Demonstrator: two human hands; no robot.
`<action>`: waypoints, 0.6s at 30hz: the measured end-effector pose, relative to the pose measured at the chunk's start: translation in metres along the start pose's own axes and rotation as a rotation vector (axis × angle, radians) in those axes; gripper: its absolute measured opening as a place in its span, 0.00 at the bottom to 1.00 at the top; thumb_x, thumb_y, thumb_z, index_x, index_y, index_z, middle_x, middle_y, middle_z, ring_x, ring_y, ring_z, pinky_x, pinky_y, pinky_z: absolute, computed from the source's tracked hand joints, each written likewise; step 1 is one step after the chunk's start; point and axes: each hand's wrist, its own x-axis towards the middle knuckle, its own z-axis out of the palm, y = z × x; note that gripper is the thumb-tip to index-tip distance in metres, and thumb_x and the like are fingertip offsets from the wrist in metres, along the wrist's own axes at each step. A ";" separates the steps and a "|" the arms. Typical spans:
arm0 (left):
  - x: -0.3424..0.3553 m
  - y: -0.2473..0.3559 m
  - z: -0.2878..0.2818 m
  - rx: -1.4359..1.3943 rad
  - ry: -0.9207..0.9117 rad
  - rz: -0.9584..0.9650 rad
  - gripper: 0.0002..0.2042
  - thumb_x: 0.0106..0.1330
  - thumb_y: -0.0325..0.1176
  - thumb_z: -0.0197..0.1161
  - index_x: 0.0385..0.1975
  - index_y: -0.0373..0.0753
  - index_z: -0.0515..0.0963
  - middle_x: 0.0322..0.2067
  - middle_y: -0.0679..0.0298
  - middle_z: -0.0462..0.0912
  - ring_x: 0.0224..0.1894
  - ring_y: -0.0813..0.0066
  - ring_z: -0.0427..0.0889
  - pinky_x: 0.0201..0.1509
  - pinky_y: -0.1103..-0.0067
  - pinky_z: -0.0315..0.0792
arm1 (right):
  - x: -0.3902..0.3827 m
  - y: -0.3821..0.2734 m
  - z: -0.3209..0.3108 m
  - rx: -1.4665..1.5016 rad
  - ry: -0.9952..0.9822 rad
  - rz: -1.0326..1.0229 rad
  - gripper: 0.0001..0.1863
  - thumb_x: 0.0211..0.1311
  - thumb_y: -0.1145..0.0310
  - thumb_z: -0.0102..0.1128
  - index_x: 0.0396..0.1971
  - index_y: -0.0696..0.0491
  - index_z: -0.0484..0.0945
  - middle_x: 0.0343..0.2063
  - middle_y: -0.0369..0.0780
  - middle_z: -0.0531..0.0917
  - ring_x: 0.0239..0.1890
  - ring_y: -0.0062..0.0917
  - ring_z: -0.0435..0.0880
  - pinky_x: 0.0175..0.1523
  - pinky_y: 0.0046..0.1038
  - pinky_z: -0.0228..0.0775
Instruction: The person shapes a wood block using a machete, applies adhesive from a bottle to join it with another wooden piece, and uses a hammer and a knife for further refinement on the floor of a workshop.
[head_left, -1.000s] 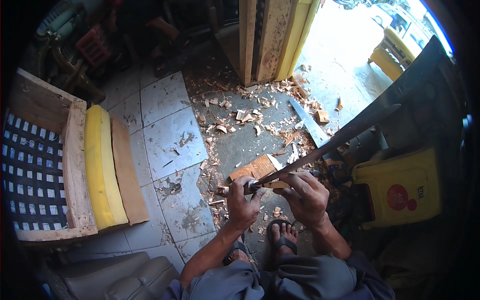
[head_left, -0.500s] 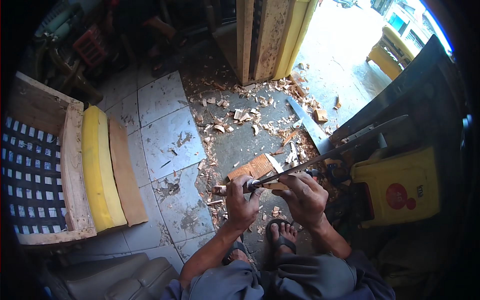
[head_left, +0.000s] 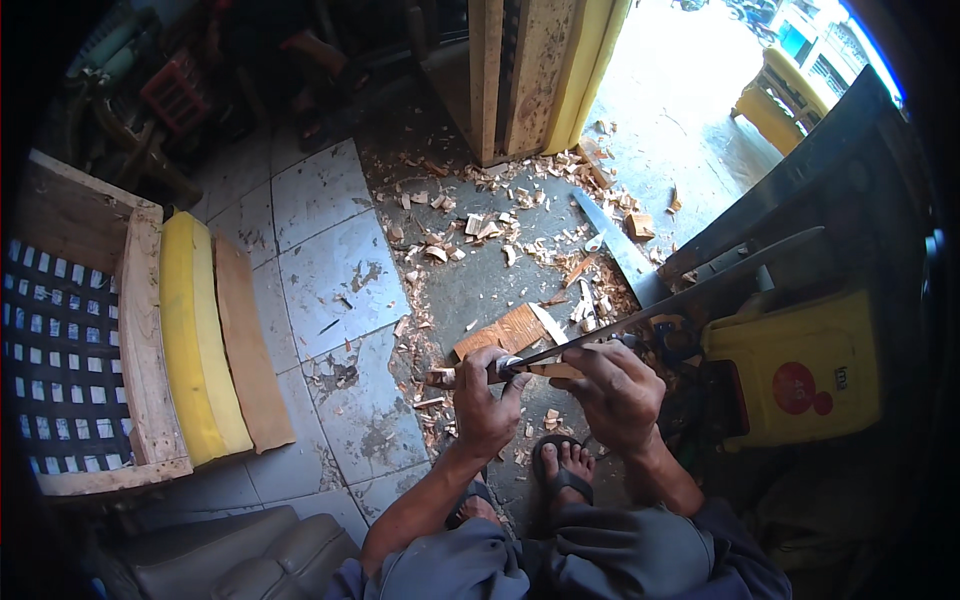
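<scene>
A machete [head_left: 690, 300] slants up to the right in front of me, its long dark blade reaching toward a yellow container. My left hand [head_left: 487, 400] is closed around its handle, near the pale collar where the blade begins. Just below the blade, my right hand [head_left: 618, 392] is closed on a narrow pale piece of wood [head_left: 550, 370], with its fingertips beside the blade. Whether those fingers also touch the metal I cannot tell. Beyond my hands, a reddish-brown wood block [head_left: 502, 332] lies on the floor among shavings.
Wood chips [head_left: 480, 228] litter the concrete. A handsaw [head_left: 620, 250] lies past the machete, and the yellow container [head_left: 795, 375] stands at right. On the left are a wooden frame with woven black straps [head_left: 150, 330] and a yellow cushion [head_left: 200, 340]. An upright wooden frame [head_left: 540, 80] stands ahead.
My right hand has shifted slightly to the right with the pale wood. The machete's tip has risen a little, while my left hand keeps its grip on the handle.
</scene>
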 end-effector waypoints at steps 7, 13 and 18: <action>-0.006 -0.007 0.001 0.031 -0.015 -0.060 0.24 0.56 0.25 0.76 0.50 0.36 0.71 0.40 0.56 0.78 0.40 0.62 0.82 0.43 0.73 0.78 | -0.004 -0.002 0.008 -0.006 -0.054 0.093 0.20 0.49 0.83 0.73 0.45 0.57 0.83 0.34 0.44 0.87 0.35 0.36 0.87 0.38 0.33 0.80; -0.006 -0.029 -0.010 -0.022 0.011 -0.165 0.21 0.61 0.29 0.75 0.51 0.37 0.72 0.38 0.59 0.79 0.37 0.68 0.82 0.43 0.72 0.76 | -0.015 0.024 -0.001 0.133 0.121 0.387 0.15 0.59 0.76 0.69 0.46 0.55 0.82 0.35 0.46 0.85 0.33 0.38 0.85 0.38 0.31 0.79; 0.006 -0.058 -0.014 -0.170 -0.125 -0.139 0.25 0.62 0.27 0.73 0.59 0.37 0.72 0.43 0.63 0.75 0.41 0.75 0.77 0.48 0.78 0.73 | -0.098 0.125 0.007 -0.265 -0.531 0.672 0.19 0.63 0.63 0.66 0.52 0.55 0.80 0.41 0.48 0.85 0.41 0.45 0.85 0.48 0.40 0.78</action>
